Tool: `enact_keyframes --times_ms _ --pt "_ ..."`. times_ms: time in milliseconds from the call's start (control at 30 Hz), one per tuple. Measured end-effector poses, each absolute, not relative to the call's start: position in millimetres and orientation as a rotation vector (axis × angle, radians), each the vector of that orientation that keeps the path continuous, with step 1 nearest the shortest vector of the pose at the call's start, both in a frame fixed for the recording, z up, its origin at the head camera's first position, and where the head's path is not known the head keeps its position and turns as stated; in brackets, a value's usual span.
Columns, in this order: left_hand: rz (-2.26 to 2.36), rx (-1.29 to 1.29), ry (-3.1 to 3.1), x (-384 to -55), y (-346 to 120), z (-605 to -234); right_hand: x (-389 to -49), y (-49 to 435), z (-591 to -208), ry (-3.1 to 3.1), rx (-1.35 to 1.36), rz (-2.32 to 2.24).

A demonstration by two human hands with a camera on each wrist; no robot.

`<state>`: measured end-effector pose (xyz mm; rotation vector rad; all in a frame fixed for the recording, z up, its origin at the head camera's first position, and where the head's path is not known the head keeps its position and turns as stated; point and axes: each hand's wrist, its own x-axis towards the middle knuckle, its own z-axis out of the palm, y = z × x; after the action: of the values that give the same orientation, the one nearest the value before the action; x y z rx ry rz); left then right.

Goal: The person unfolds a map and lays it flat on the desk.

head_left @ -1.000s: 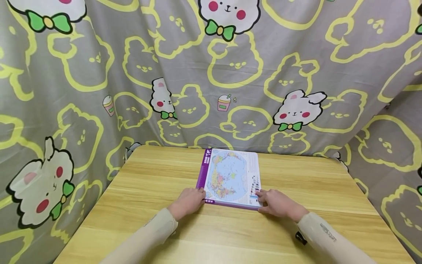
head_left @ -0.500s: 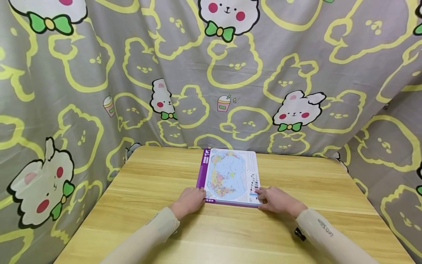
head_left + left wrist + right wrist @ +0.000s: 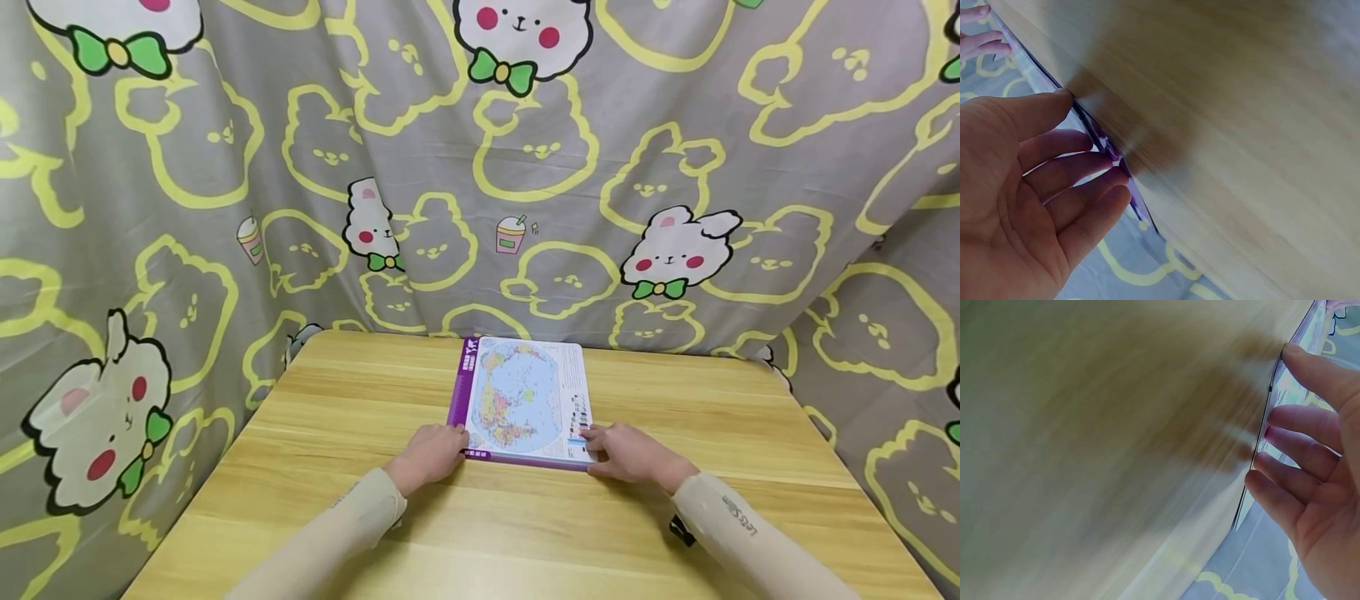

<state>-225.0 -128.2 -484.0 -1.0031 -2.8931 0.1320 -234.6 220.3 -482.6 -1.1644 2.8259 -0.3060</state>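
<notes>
A rectangular world map (image 3: 521,400) with a purple strip along its left side lies on the wooden table, close to the far edge. Its near edge looks layered. At the near left corner my left hand (image 3: 431,457) holds it, thumb at the near edge and fingers along the left side. My right hand (image 3: 633,454) grips the near right corner in the same manner. In the left wrist view the fingertips of my left hand (image 3: 1041,187) meet the purple edge. The right wrist view has my right hand (image 3: 1322,475) touching the thin layered edge.
The wooden table (image 3: 345,400) ends just behind the map. Beyond it hangs a grey curtain (image 3: 450,125) with yellow outlines and white rabbits, also at both sides. A small black item (image 3: 681,531) shows beside the right sleeve.
Since one second ago the map's near edge has shifted slightly away from me, and both hands moved a little with it. Over the last half second almost nothing has moved.
</notes>
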Motion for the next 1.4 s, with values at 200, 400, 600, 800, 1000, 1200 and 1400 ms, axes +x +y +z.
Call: enact_keyframes --times_ms 200,400,600,800,1000,1200,1400 --pt "0.068 -1.034 -2.902 -223.6 -135.4 -481.0 -236.4 221.5 -485.3 2.836 -1.177 -0.292" --pt "0.04 -1.046 -2.912 -223.2 -145.3 -480.6 -234.7 219.8 -484.1 2.856 -1.197 -0.285" --pt "0.085 -1.063 -2.962 -224.2 -152.3 -481.2 -232.0 206.2 -478.9 2.854 -1.271 -0.239" --pt "0.067 -1.055 -3.034 -223.9 -154.1 -480.9 -233.2 184.9 -479.2 2.846 -1.34 -0.201" --pt "0.035 -1.011 -3.084 -224.9 -153.6 -482.4 -233.6 159.6 -474.5 2.844 -1.343 -0.196" --pt "0.021 -1.001 -3.062 -227.3 -153.5 -485.5 -236.3 136.5 -468.1 2.818 -1.325 -0.219" --pt "0.052 -0.995 -3.055 -227.9 -152.6 -485.6 -242.3 116.8 -466.8 2.807 -1.34 -0.217"
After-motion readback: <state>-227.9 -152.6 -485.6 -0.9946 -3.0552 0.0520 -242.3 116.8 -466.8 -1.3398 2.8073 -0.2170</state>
